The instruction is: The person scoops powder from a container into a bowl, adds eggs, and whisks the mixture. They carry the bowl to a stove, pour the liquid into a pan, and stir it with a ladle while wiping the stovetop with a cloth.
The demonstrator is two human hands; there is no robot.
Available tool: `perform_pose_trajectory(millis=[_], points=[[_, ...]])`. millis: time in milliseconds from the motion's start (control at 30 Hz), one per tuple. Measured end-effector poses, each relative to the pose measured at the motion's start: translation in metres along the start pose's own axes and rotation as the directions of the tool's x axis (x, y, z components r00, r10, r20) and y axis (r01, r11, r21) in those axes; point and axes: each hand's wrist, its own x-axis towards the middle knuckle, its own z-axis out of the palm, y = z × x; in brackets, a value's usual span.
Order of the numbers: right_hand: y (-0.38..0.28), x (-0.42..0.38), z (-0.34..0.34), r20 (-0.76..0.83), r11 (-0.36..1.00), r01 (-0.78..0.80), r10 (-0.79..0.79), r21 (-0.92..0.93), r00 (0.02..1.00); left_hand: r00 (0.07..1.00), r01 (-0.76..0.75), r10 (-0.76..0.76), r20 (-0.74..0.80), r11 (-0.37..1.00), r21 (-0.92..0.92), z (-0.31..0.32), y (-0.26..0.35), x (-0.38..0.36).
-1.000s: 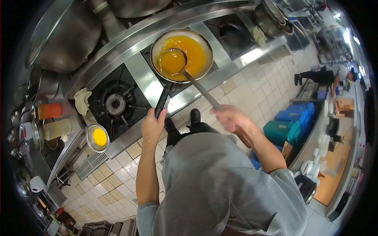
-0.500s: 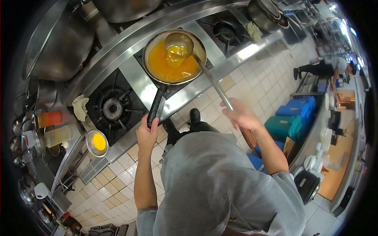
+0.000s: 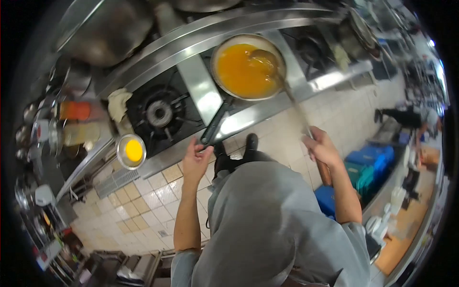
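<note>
A frying pan (image 3: pixel 279 44) stands on the middle burner with orange-yellow beaten egg (image 3: pixel 241 71) spread over its base. Its black handle (image 3: pixel 214 123) points down toward my left hand (image 3: pixel 196 160), which is open just below the handle's end, fingers apart and holding nothing. My right hand (image 3: pixel 323 147) is closed around the long shaft of a ladle (image 3: pixel 297 106). The ladle's wooden end (image 3: pixel 324 173) sticks out below that hand, and its bowl rests in the egg at the pan's right side.
A metal bowl of yellow liquid (image 3: pixel 125 161) sits at the stove's front left corner. Beside the left burner (image 3: pixel 159 113) lies a cloth (image 3: pixel 118 104). A large pot (image 3: pixel 107 36) stands at back left. Blue bins (image 3: pixel 370 160) line the right side, with another person (image 3: pixel 406 116) beyond.
My left hand has let go of the pan handle and sits just below it. The ladle bowl has dipped lower into the egg. The view has shifted, moving the stove rightward in frame.
</note>
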Motion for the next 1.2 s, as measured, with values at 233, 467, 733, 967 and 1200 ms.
perform_pose_trajectory(millis=[233, 467, 733, 967, 1200], points=[[-0.011, -0.001, 0.013, 0.169, 0.978, -0.119, 0.09, 0.172, 0.982, 0.978, 0.205, -0.205, -0.026, 0.979, -0.02, -0.025, -0.07, -0.046], [-0.015, 0.015, 0.032, 0.296, 0.884, -0.211, 0.087, 0.417, 0.951, 0.85, 0.521, -0.527, -0.017, 0.844, -0.127, -0.042, -0.137, -0.082], [-0.005, 0.02, 0.045, 0.269, 0.775, -0.18, 0.014, 0.606, 0.963, 0.68, 0.661, -0.732, -0.042, 0.636, -0.398, -0.075, -0.168, -0.095], [-0.012, 0.006, 0.027, 0.179, 0.834, -0.052, -0.056, 0.549, 0.982, 0.667, 0.722, -0.743, -0.055, 0.664, -0.194, -0.072, -0.193, -0.108], [-0.018, 0.0, 0.013, 0.021, 0.966, 0.091, -0.099, 0.24, 0.995, 0.69, 0.722, -0.724, 0.021, 0.686, -0.094, -0.056, -0.193, -0.1]])
